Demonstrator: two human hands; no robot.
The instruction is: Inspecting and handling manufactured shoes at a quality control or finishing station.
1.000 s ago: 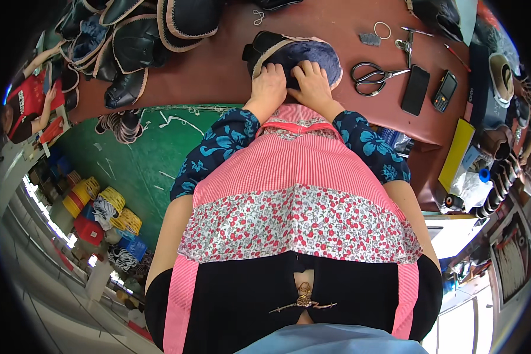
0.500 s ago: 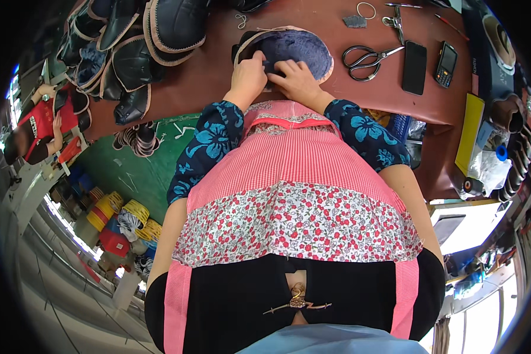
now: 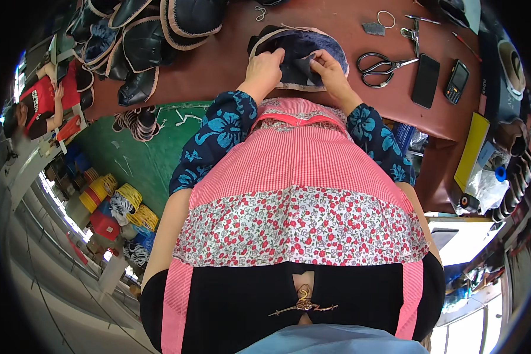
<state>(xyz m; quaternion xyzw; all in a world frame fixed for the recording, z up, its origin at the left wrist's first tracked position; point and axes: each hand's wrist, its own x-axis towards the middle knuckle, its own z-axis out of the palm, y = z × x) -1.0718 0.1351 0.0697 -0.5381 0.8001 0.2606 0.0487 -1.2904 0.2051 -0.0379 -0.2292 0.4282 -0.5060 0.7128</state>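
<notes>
Far left of the frame there's a co-worker in a red top (image 3: 41, 100), well apart from this job. Upper left is a heap of black shoes (image 3: 150, 50), shoved over to one side, I guess so the middle of the brown surface (image 3: 218, 74) has elbow room.

Top centre is the lined shoe piece (image 3: 327, 42), fuzzy blue inside turned up, right in front of the person, probably so both hands reach in easily. The left hand (image 3: 264, 72) curls over its left side, likely steadying it; can't tell if the fingertips are actually gripping. The right hand (image 3: 331, 74) pinches a dark flap (image 3: 305, 65) between thumb and fingers, seemingly holding it up off the lining.

Upper right, the scissors (image 3: 392, 65) lie just beside the right hand, handy spot imo. Then phone (image 3: 425, 81) and keypad gadget (image 3: 456, 81), farther out, presumably out of the way.
</notes>
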